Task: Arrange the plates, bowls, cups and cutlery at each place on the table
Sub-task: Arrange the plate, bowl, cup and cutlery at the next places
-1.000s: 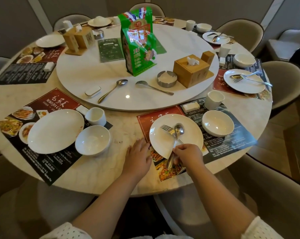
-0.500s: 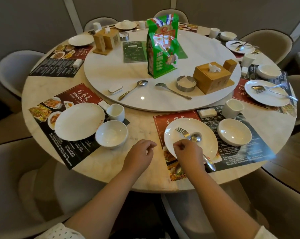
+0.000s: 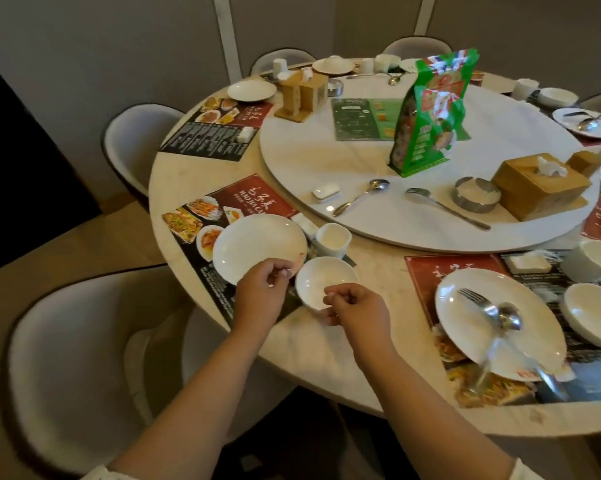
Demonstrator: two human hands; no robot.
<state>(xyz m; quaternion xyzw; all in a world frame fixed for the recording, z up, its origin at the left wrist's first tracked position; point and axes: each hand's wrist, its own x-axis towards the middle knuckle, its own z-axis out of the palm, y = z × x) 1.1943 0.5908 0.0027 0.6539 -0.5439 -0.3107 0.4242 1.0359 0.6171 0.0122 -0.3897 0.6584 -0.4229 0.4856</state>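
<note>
Both hands are loosely curled with nothing in them. In the head view the left hand point(image 3: 262, 289) sits left of centre over the near rim of a white plate point(image 3: 257, 245), and the right hand point(image 3: 356, 306) covers the near edge of a small white bowl point(image 3: 321, 278); whether the fingers touch the rim cannot be told. Half a second ago the right hand was at the other plate point(image 3: 500, 323), now at the lower right of the frame, and the left hovered over bare table point(image 3: 326, 358); both have since moved left to this setting, and the view has swung left with them. A fork point(image 3: 479, 301) and a spoon point(image 3: 508, 320) lie crossed on the lower-right plate, their handles blurred and reaching past its near rim. A cup point(image 3: 332, 239) stands just beyond the small bowl, near the edge of the turntable point(image 3: 396, 157). On the turntable, centre of the frame, a second spoon point(image 3: 359, 197) and second fork point(image 3: 444, 206) lie apart, with a green bag point(image 3: 430, 112) upright behind them.
</note>
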